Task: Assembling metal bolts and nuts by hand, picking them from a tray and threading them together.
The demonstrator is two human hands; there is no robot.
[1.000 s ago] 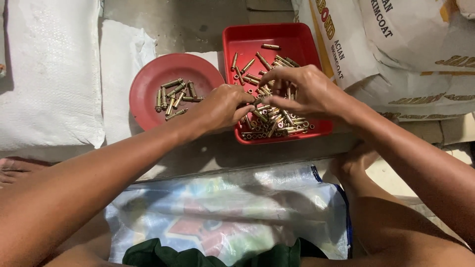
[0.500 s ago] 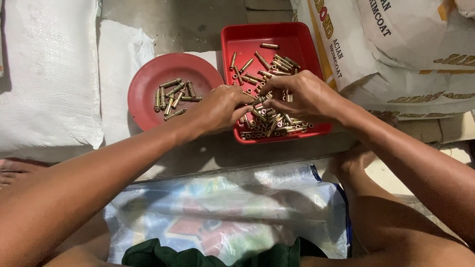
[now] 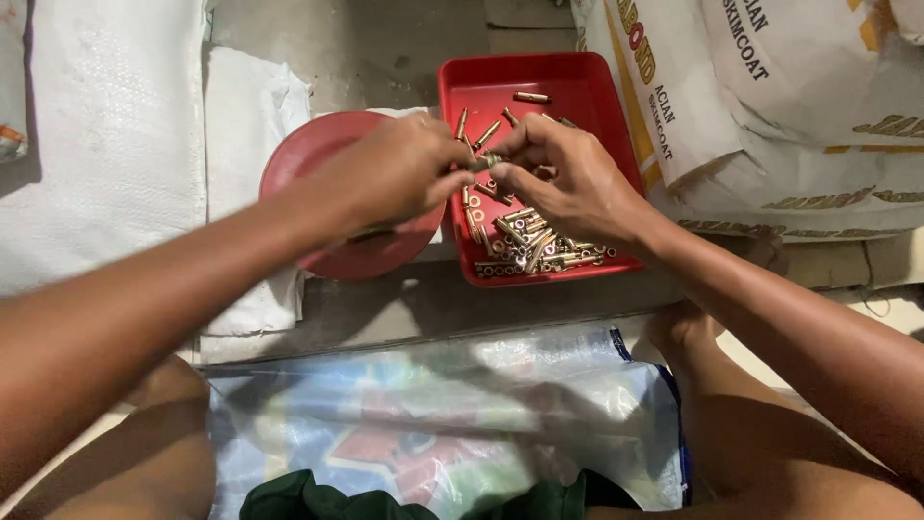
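Both hands are meeting over the red tray (image 3: 587,91). The left hand (image 3: 395,173) and the right hand (image 3: 563,178) are pinching one small brass tube (image 3: 489,161) between their fingertips, one at each end. More brass tubes (image 3: 534,246) are lying in a pile in the tray, under the right hand. A round red plate (image 3: 318,154) is sitting just beside the tray, under the left hand.

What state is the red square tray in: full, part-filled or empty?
Part-filled. The red square tray holds brass tubes heaped toward its near edge; its far floor is mostly bare.
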